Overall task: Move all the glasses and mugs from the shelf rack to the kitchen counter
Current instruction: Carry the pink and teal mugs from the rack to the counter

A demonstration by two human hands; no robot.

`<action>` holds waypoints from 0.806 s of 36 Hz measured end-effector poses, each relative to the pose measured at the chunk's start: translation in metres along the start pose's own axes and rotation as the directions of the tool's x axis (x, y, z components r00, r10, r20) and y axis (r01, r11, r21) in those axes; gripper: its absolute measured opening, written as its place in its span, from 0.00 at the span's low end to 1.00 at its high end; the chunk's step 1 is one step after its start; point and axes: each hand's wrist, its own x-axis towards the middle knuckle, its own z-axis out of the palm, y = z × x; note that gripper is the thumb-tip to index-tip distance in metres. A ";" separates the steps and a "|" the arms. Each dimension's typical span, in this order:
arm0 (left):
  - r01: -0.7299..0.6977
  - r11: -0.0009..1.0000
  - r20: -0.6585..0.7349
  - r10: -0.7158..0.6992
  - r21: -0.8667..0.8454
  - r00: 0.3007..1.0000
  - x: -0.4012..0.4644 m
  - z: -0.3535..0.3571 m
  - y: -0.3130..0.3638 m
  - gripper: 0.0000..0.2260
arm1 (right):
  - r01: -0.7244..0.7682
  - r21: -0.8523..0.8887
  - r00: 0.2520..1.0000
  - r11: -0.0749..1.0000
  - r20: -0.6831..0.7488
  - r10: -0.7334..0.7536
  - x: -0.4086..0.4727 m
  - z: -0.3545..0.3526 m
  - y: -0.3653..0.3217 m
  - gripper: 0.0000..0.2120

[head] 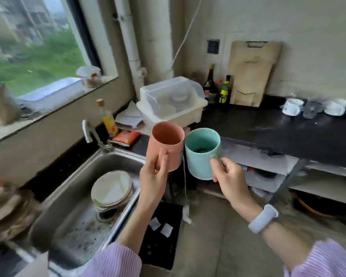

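My left hand (154, 172) grips the handle of an orange-pink mug (169, 142), held upright in the air. Beside it my right hand (228, 174) grips the handle of a pale green mug (200, 156), also upright, the two mugs almost touching. Both hang in front of the black kitchen counter (278, 132). At the counter's far right stand two white mugs (292, 109) (336, 107) with a clear glass (311, 110) between them. The shelf rack is out of view.
A steel sink (74, 220) with stacked plates (111, 188) lies at lower left, a tap (92, 134) behind it. A lidded white dish box (172, 102), bottles (225, 90) and a wooden cutting board (252, 72) stand at the back. Open shelves (288, 172) run under the counter.
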 end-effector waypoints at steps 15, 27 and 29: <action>0.061 0.980 0.591 0.066 -0.192 0.804 0.078 0.312 0.006 0.20 | -0.285 -0.114 0.825 0.952 -0.535 0.183 0.117 -0.195 0.116 0.18; 0.208 0.966 0.784 -0.010 -0.152 0.621 0.152 0.504 -0.001 0.13 | -0.437 0.023 0.645 0.899 -0.689 0.331 0.242 -0.279 0.189 0.17; 0.225 0.964 0.802 -0.019 -0.144 0.597 0.157 0.534 -0.003 0.18 | -0.464 0.060 0.605 0.884 -0.708 0.365 0.255 -0.294 0.203 0.17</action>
